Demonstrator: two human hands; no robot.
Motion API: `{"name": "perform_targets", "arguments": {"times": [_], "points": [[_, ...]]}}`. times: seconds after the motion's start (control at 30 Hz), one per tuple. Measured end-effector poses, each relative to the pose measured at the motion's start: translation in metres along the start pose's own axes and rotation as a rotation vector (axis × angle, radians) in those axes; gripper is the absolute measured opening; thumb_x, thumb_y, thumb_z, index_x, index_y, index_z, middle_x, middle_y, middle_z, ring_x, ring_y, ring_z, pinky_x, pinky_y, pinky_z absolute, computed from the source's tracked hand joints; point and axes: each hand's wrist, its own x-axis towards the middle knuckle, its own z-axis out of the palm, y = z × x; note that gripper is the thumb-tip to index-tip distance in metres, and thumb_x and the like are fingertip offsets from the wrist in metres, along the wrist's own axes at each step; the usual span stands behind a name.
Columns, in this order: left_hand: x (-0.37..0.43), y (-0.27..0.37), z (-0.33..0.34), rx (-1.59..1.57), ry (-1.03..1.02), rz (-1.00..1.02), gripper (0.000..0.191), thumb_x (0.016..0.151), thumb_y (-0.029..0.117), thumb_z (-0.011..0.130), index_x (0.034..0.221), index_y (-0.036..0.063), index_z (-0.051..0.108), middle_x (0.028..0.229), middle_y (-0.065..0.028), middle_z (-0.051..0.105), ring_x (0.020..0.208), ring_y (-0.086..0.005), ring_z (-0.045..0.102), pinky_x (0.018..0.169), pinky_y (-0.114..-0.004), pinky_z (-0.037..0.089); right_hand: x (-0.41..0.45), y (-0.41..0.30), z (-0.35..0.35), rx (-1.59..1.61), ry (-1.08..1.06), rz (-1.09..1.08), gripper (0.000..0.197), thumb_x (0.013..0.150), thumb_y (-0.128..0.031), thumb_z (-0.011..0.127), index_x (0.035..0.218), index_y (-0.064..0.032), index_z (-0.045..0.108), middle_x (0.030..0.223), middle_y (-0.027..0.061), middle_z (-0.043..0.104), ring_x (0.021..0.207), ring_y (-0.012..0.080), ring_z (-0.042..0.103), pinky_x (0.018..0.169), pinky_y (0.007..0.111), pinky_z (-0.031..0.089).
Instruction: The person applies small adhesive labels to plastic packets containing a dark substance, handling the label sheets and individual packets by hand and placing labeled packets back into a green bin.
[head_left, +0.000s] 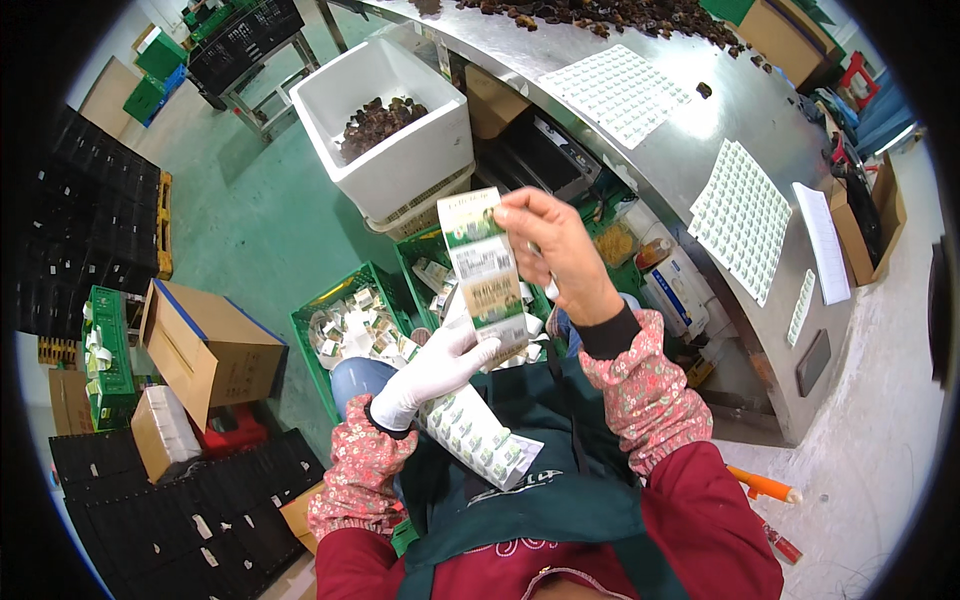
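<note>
My bare right hand (551, 251) pinches the upper end of a strip of printed labels (487, 277) between thumb and fingers. Lower down, my left hand (435, 367), in a white glove, grips the same strip near its lower end. Under the left forearm, a rolled sheet of small green-and-white stickers (480, 439) lies across the dark green apron on my lap. Past my knees stand two green plastic crates; the left crate (300, 322) holds many small labelled pieces, and similar ones fill the other crate (405, 262), partly hidden by my hands.
At the right, a steel table (750, 97) bears sticker sheets (742, 217), a paper pad (821, 244), a dark phone-like slab (814, 362) and a heap of dark brown pieces (600, 15). A white tub (390, 161) stands ahead. Cardboard boxes (232, 345) and black crates (90, 202) stand left.
</note>
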Motion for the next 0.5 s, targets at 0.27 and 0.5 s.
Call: {"name": "perform_targets", "arguments": {"times": [0.27,0.5], "points": [[0.0,-0.02,-0.001,-0.248,0.29,-0.089,0.027,0.096,0.029,0.051,0.089,0.0043,0.059,0.065,0.0063,0.048,0.053,-0.0023,0.038,0.047,-0.02,0.03,0.015,-0.008,0.006,-0.312,0.201,-0.262,0.015,0.094,-0.019,0.055,0.099,-0.0046,0.056,0.074,-0.004,0.052,0.041,-0.0008,0.033,0.035,0.018,0.021],[-0.002,0.007,-0.017,-0.395,0.448,-0.193,0.034,0.098,0.031,0.048,0.113,0.0034,0.06,0.067,0.0087,0.047,0.051,0.0,0.034,0.046,-0.018,0.026,-0.05,0.058,-0.001,-0.658,-0.034,-0.17,0.022,0.088,-0.004,0.059,0.109,0.0007,0.052,0.093,0.0007,0.053,0.075,0.0038,0.052,0.062,0.018,0.044]]}}
